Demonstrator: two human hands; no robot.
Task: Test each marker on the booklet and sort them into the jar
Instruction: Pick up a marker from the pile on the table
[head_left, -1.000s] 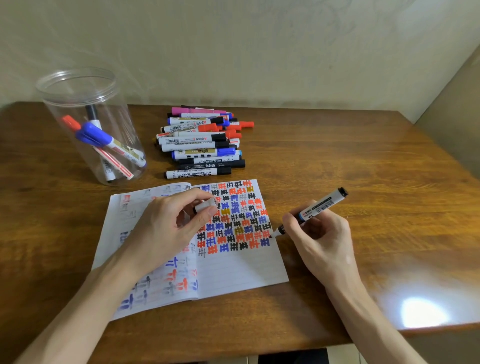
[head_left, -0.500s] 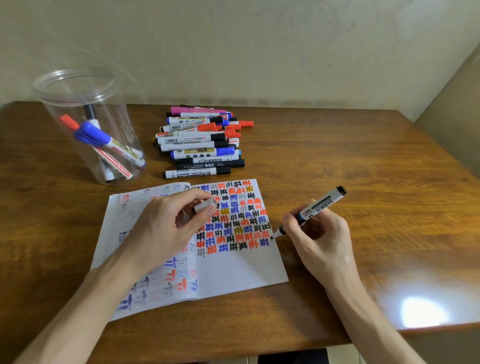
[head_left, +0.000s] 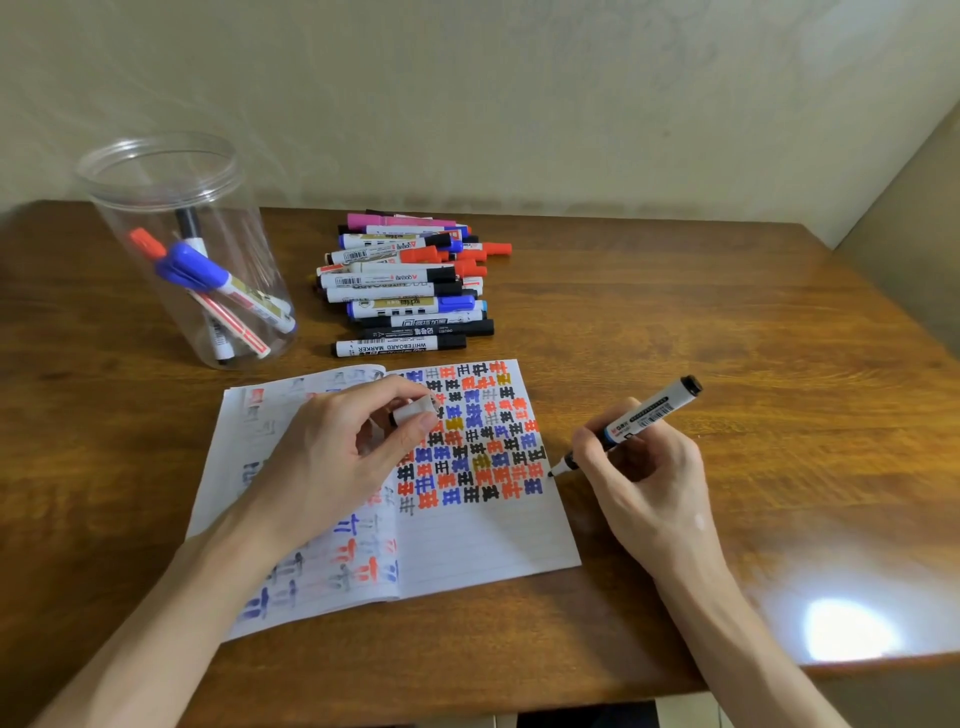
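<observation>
An uncapped marker (head_left: 649, 413) is pinched in the curled fingers of the right hand (head_left: 644, 478), its tip set at the right edge of the open booklet (head_left: 483, 545). A pale cap (head_left: 413, 410) is pinched by the left hand (head_left: 332, 457), which is rested on the booklet. The booklet is laid near the front edge of the worktop (head_left: 675, 322); the clear jar (head_left: 249, 249) is stood near the back left corner, a marker pile (head_left: 410, 291) beside it.

Your left hand (head_left: 332, 457) covers a chunk of the booklet (head_left: 483, 551), and its fingers (head_left: 374, 385) hide most of the cap (head_left: 413, 410). Your right hand (head_left: 644, 478) swallows the lower barrel of the marker (head_left: 654, 410). Your 2 forearms run off the bottom edge.
</observation>
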